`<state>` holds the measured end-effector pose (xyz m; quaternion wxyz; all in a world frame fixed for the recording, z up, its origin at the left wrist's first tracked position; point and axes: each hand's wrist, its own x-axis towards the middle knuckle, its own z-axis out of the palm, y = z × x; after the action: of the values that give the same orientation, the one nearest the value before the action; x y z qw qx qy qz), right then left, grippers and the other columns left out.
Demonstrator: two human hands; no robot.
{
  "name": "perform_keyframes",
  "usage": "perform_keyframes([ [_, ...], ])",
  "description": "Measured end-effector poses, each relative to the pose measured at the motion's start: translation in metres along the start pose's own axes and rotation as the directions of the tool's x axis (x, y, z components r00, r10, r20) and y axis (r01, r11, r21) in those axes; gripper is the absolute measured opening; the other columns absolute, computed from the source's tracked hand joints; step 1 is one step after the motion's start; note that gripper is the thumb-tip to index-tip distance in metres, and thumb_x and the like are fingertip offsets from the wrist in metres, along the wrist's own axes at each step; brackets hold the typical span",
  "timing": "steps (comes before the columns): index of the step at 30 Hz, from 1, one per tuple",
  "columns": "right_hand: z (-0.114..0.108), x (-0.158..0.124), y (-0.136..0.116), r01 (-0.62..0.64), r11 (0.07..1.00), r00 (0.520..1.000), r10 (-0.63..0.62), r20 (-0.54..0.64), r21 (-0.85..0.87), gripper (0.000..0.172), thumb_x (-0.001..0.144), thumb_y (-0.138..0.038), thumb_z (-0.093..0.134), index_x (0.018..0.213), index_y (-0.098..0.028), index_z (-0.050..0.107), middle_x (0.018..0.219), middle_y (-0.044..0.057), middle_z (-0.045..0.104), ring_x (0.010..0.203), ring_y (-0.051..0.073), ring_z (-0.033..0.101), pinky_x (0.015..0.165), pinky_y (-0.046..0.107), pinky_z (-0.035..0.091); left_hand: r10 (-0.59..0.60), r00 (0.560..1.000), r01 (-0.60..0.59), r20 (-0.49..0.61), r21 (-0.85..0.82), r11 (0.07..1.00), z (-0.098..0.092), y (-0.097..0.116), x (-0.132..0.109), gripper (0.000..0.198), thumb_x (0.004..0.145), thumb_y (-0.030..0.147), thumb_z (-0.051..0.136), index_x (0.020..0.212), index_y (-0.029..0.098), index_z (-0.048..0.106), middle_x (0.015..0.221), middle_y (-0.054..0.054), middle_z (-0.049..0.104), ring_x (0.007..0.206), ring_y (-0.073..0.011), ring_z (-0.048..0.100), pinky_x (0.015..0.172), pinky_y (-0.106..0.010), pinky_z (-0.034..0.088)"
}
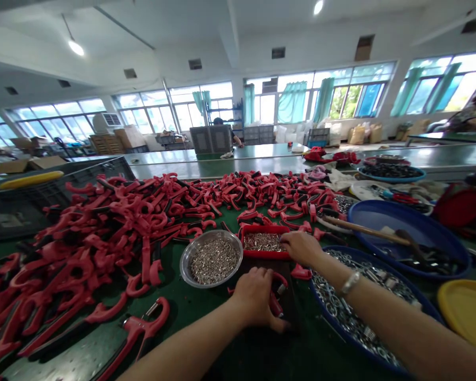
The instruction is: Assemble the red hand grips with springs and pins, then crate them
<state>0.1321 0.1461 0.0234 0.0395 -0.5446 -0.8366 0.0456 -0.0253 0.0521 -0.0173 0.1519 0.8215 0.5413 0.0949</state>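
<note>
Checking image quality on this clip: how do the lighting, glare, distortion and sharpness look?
Head view: wide-angle distortion curves the window wall and ceiling; its glass is partly blown out; the ceiling lamp glares; the left hand and right hand look sharp, without obvious motion blur.

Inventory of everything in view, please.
handles: many, red and black, heaped on green bench
steel bowl: one, silver, holding small metal parts, mid-bench
tray: one, red, holding small metal parts, beside bowl
ring basin: one, blue, holding metal rings, right of hands
parts basin: one, blue, beyond ring basin
dish: one, yellow, right edge
crate: one, dark grey, left of handles
left hand: one, gripping red handle
right hand: one, at tray edge
</note>
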Motion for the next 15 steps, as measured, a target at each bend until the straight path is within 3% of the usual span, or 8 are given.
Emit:
perform_keyframes([
  [5,0.016,0.052,-0.009,0.065,0.993,0.983,-0.047,0.176,-0.101,0.024,0.086,-0.031,0.052,0.104,-0.015,0.056,0.106,0.006,0.057,0.092,0.018,0.056,0.080,0.039,0.046,0.042,0.998,-0.042,0.049,-0.005,0.999,-0.003,-0.012,-0.008,0.105,0.041,0.070,0.063,0.129,0.016,0.040,0.126,-0.014,0.047,0.110,-0.0355,0.043,0.092,-0.045,0.035],
  [8,0.025,0.062,-0.014,0.081,0.991,0.977,-0.057,0.205,-0.111,0.026,0.086,-0.031,0.052,0.107,-0.016,0.054,0.110,0.007,0.054,0.094,0.019,0.055,0.080,0.039,0.046,-0.006,1.000,0.005,-0.016,-0.051,0.999,-0.019,-0.027,-0.001,0.080,0.061,0.069,0.053,0.124,0.019,0.046,0.123,-0.010,0.052,0.106,-0.0284,0.049,0.089,-0.037,0.039],
  [11,0.029,0.063,-0.013,0.070,0.993,0.981,-0.052,0.189,-0.091,0.027,0.086,-0.031,0.051,0.108,-0.016,0.054,0.110,0.007,0.054,0.094,0.019,0.055,0.080,0.040,0.046,-0.160,0.979,0.167,-0.126,0.050,0.985,-0.038,-0.046,0.028,0.043,0.086,0.049,0.032,0.114,0.025,0.055,0.110,-0.004,0.061,0.098,-0.0200,0.056,0.083,-0.030,0.041],
  [15,0.029,0.058,-0.005,0.053,0.998,0.989,-0.048,0.140,-0.035,0.024,0.087,-0.032,0.050,0.105,-0.017,0.055,0.108,0.006,0.056,0.092,0.018,0.055,0.079,0.038,0.047,-0.200,0.978,0.206,-0.055,0.139,0.969,-0.048,-0.062,0.081,0.025,0.077,0.035,0.053,0.097,0.027,0.066,0.101,-0.005,0.065,0.096,-0.0241,0.057,0.081,-0.032,0.042],
])
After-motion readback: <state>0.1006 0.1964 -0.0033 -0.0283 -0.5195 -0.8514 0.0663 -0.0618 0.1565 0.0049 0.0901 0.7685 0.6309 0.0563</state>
